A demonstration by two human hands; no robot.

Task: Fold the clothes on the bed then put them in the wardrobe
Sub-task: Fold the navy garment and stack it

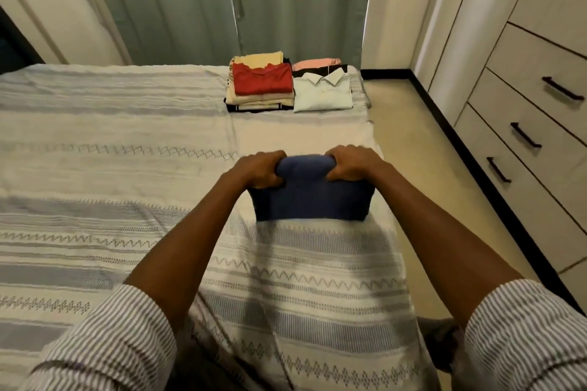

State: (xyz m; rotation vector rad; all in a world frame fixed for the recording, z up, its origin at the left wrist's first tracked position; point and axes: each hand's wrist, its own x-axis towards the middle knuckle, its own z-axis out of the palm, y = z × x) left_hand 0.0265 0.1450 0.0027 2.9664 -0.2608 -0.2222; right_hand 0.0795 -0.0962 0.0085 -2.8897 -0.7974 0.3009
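Observation:
A folded dark blue garment (309,197) lies near the right edge of the bed (111,168). My left hand (259,168) grips its far left corner and my right hand (352,163) grips its far right corner, fingers curled round the fabric. The far edge is lifted and bunched between both hands. At the far right corner of the bed stand two stacks of folded clothes: one topped by a red garment (262,78), the other by a white collared shirt (322,92).
A wardrobe unit with several drawers with dark handles (525,135) lines the right wall. A strip of beige floor (422,149) runs between it and the bed. Grey-green curtains (197,3) hang behind the bed.

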